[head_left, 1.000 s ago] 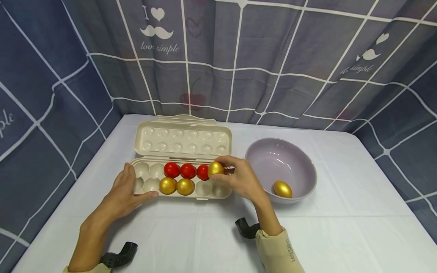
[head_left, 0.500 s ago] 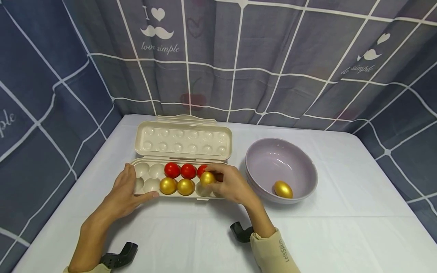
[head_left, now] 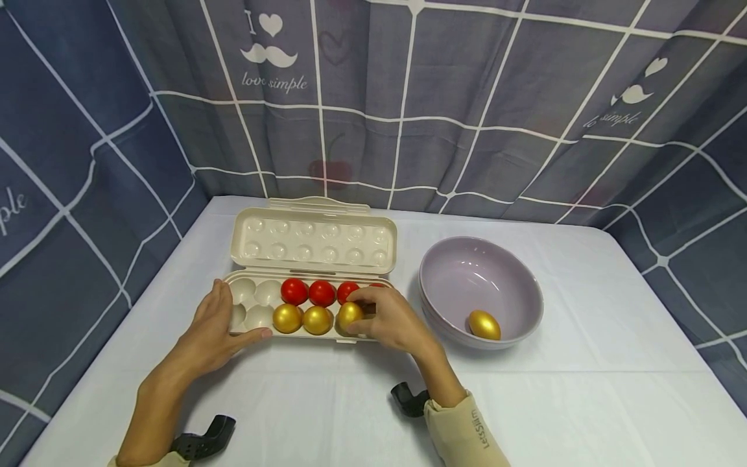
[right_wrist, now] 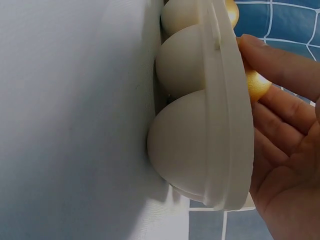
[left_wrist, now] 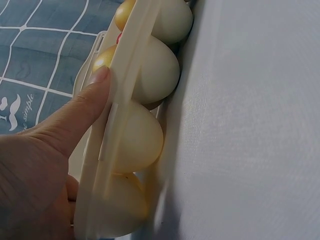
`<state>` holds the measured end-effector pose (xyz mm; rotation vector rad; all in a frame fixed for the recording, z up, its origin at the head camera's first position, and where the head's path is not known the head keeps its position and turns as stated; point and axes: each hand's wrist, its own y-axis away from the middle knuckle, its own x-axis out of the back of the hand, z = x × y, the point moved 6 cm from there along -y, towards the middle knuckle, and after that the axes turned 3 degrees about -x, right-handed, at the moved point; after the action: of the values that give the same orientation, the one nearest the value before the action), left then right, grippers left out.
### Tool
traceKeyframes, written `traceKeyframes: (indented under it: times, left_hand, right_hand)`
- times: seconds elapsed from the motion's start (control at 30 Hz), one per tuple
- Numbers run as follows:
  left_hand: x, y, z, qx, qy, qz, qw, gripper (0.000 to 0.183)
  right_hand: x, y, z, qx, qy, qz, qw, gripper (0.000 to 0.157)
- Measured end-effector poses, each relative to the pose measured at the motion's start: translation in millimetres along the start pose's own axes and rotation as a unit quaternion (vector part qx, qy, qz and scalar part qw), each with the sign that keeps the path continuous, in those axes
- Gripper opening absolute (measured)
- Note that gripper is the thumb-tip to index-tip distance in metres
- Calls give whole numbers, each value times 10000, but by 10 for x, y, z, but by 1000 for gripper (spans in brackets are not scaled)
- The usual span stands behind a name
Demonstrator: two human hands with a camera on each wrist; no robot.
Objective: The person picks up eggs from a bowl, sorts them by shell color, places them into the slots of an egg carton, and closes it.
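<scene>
A cream egg carton [head_left: 268,333] lies with its lid [head_left: 313,240] folded back. Its back row holds several red eggs [head_left: 322,292], the rightmost mostly behind the right hand. Two gold eggs [head_left: 287,318] sit in the front row. My right hand [head_left: 392,319] pinches another gold egg [head_left: 349,315] between thumb and fingers, low in the front-row cup right of those two. My left hand [head_left: 210,329] grips the carton's left end; in the left wrist view its thumb [left_wrist: 82,107] presses on the front rim. The left cups are bare.
To the right of the carton stands a mauve bowl [head_left: 467,275] with one gold egg [head_left: 484,324] inside. A white cloth [head_left: 572,389] covers the table. Grey checked curtains [head_left: 362,149] hang behind and on both sides.
My right hand has moved left and down with the gold egg, from over the carton's right end into a front-row cup. A fourth red egg's edge now shows. The left hand stays put.
</scene>
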<state>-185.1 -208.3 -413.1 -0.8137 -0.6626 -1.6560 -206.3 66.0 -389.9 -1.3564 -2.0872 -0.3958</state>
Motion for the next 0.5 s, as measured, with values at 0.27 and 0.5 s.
traceKeyframes:
  times: [0.27, 0.5]
  left_hand:
    - [-4, -7, -9, -15, -23, 3, 10000, 126]
    - [-4, -2, -10, 6, -82, 6, 10000, 126]
  right_hand:
    - [-30, 6, -21, 53, 339, -133, 9993, 30]
    - [-23, 16, -33, 32, 400, -165, 9991, 27]
